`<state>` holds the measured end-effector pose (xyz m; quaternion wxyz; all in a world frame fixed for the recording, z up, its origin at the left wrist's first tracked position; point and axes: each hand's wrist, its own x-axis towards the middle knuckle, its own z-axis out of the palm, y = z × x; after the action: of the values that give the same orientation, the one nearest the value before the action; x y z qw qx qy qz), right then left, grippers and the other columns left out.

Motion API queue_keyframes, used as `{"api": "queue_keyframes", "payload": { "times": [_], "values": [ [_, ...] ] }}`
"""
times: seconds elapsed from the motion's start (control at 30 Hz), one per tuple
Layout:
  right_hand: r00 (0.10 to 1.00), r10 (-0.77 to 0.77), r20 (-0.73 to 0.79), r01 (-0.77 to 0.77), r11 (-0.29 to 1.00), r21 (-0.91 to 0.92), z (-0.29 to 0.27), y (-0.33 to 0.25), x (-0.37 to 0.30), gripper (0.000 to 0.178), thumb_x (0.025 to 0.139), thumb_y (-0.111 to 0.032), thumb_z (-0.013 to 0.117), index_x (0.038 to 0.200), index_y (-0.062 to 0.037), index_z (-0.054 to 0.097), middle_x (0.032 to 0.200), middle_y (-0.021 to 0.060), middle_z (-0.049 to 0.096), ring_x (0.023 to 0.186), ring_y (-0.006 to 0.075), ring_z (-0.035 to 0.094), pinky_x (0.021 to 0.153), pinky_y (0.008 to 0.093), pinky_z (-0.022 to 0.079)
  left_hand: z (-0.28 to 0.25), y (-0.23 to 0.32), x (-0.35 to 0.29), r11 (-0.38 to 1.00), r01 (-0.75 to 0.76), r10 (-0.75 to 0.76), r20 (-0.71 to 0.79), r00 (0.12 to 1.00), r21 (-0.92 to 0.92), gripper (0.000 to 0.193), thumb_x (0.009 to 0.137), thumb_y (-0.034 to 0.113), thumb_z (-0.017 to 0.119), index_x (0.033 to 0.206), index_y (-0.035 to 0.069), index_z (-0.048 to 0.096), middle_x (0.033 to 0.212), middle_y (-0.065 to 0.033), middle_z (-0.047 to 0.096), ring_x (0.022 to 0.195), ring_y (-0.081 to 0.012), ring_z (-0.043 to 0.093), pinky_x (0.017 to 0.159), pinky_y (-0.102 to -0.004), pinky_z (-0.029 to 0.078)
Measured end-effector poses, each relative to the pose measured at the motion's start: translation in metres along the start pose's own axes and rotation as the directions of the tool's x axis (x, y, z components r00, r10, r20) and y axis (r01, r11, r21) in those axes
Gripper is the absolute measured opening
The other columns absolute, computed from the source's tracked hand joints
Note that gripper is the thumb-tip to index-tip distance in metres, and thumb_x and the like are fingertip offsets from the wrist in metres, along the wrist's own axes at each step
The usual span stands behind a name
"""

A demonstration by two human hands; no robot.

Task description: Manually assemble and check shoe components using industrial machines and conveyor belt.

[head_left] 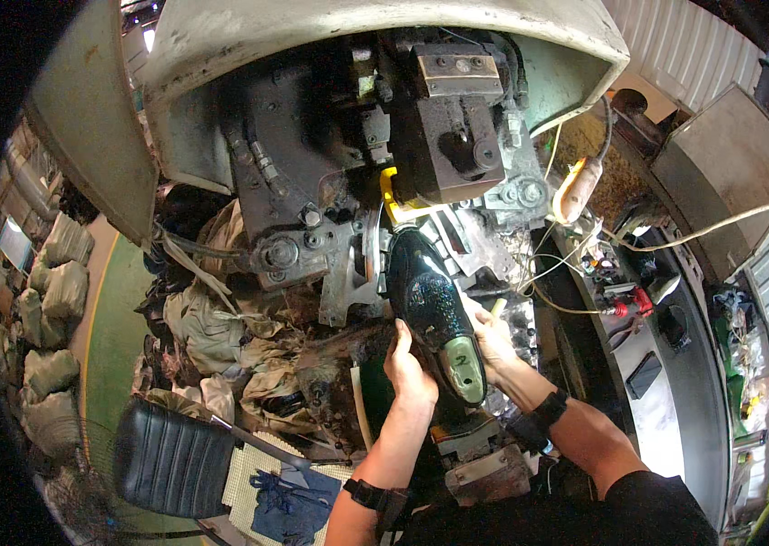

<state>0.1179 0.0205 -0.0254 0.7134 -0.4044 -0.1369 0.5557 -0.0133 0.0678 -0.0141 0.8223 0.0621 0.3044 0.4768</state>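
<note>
A glossy black shoe upper (425, 296) on a green last, sole side up, points its toe into the jaws of a large greasy machine (384, 155). My left hand (409, 369) grips the shoe's left side near the heel. My right hand (491, 338) holds its right side. Both hands wear black wrist straps. The pale green heel end (464, 369) of the last lies between my hands.
Crumpled rags (221, 328) are piled left of the machine. A black padded seat (170, 460) stands at lower left, with blue gloves (289, 505) beside it. A grey side bench (666, 364) with cables, switches and a phone runs along the right. Stuffed sacks (52, 300) line the far left.
</note>
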Motion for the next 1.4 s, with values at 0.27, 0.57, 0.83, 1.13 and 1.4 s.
{"api": "queue_keyframes", "payload": {
  "times": [0.27, 0.57, 0.83, 1.13, 1.4],
  "values": [
    [0.994, 0.059, -0.090, -0.060, 0.998, -0.012, 0.013, -0.039, -0.048, 0.030, 0.096, -0.009, 0.060, 0.125, 0.0004, 0.061, 0.110, 0.0094, 0.070, 0.090, 0.0172, 0.069, 0.082, 0.0317, 0.058, -0.003, -0.005, -0.025, 0.979, -0.045, 0.071, -0.124, 0.990, 0.201, 0.028, 0.097, 0.025, 0.065, 0.114, 0.004, 0.064, 0.109, -0.0045, 0.065, 0.099, -0.0167, 0.062, 0.089, -0.0326, 0.050],
    [0.974, 0.208, -0.091, -0.216, 0.972, -0.089, -0.031, -0.061, -0.091, 0.030, 0.099, -0.015, 0.056, 0.125, -0.0028, 0.063, 0.108, 0.0046, 0.071, 0.091, 0.0130, 0.067, 0.079, 0.0285, 0.055, -0.129, 0.128, 0.123, 0.815, -0.340, 0.468, -0.186, 0.864, 0.468, 0.034, 0.100, 0.004, 0.052, 0.133, -0.001, 0.049, 0.128, -0.0090, 0.054, 0.109, -0.0190, 0.058, 0.096, -0.0363, 0.049],
    [0.994, 0.083, -0.071, -0.099, 0.960, -0.261, -0.046, -0.068, -0.107, 0.036, 0.102, -0.028, 0.054, 0.127, -0.0031, 0.062, 0.110, 0.0019, 0.070, 0.092, 0.0093, 0.064, 0.081, 0.0273, 0.052, -0.141, 0.139, 0.157, 0.383, -0.307, 0.350, 0.171, 0.921, 0.871, 0.021, 0.097, 0.009, 0.058, 0.115, -0.002, 0.062, 0.105, -0.0065, 0.066, 0.089, -0.0179, 0.059, 0.080, -0.0342, 0.047],
    [0.983, 0.148, -0.104, -0.160, 0.980, -0.117, -0.036, -0.061, -0.101, 0.030, 0.099, -0.021, 0.059, 0.122, -0.0023, 0.064, 0.104, 0.0044, 0.072, 0.087, 0.0122, 0.067, 0.076, 0.0293, 0.055, -0.165, 0.144, 0.191, 0.297, -0.054, 0.260, -0.026, 0.965, 0.953, 0.026, 0.096, 0.019, 0.061, 0.112, -0.002, 0.059, 0.100, -0.0118, 0.065, 0.084, -0.0203, 0.058, 0.076, -0.0366, 0.047],
    [0.969, 0.235, -0.073, -0.236, 0.972, -0.008, -0.017, -0.057, -0.085, 0.030, 0.098, -0.015, 0.059, 0.124, -0.0020, 0.062, 0.105, 0.0047, 0.071, 0.089, 0.0136, 0.067, 0.079, 0.0297, 0.055, -0.121, 0.124, 0.115, 0.741, -0.477, 0.654, -0.350, 0.670, 0.472, 0.017, 0.095, 0.014, 0.058, 0.112, 0.012, 0.057, 0.091, -0.0045, 0.060, 0.079, -0.0172, 0.056, 0.070, -0.0360, 0.050]
  ]
}}
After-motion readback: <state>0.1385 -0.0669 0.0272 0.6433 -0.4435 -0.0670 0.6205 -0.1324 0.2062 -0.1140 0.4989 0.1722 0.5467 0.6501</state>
